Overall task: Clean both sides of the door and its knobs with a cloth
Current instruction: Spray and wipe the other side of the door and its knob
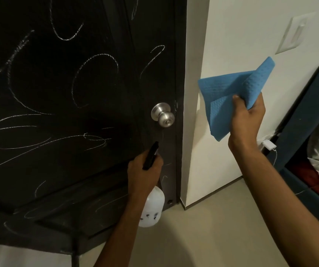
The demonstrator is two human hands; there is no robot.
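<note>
A black door [62,93] covered with white chalk scribbles fills the left of the view. Its silver round knob [163,115] sits near the door's right edge. My left hand [143,174] grips a white spray bottle [152,207] by its black trigger head, just below the knob and close to the door. My right hand [248,120] holds a folded blue cloth [231,93] up in front of the white wall, to the right of the door and apart from it.
A white wall [222,35] with a light switch plate [293,33] stands right of the door frame. A dark blue bed frame [297,116] with bedding lies at the far right, with a white charger [269,145] plugged in by it. The floor [193,237] is beige.
</note>
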